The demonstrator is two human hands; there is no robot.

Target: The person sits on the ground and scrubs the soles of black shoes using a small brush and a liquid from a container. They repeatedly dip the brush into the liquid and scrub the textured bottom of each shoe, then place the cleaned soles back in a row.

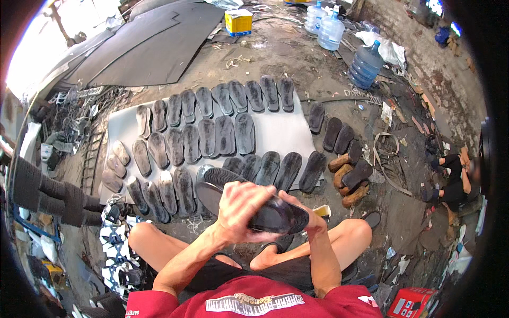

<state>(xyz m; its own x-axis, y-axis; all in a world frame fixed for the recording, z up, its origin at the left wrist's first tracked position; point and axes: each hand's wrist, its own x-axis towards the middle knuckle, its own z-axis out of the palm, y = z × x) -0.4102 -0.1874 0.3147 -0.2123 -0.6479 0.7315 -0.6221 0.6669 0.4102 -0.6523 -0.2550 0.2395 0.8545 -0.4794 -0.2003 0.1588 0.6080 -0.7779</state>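
Observation:
Above my crossed legs I hold a black sandal (211, 195), tilted, its ridged sole edge facing away from me. My left hand (241, 212) is wrapped over its middle, fingers closed around it. On the right end, my right hand (305, 212) grips the rounded black part, with its fingers partly hidden behind it. Just beyond my hands lie rows of dark grey-black soles (224, 137) on a pale sheet (283, 130). A few smaller, lighter soles (116, 165) sit at the sheet's left edge.
Brown wooden shoe lasts (342, 175) with dark soles are piled right of the sheet. White-and-black sandal straps (112, 241) heap by my left knee. Farther off are large black sheets (132, 45), a yellow box (238, 22) and blue water jugs (366, 64). Another person (456, 175) sits at far right.

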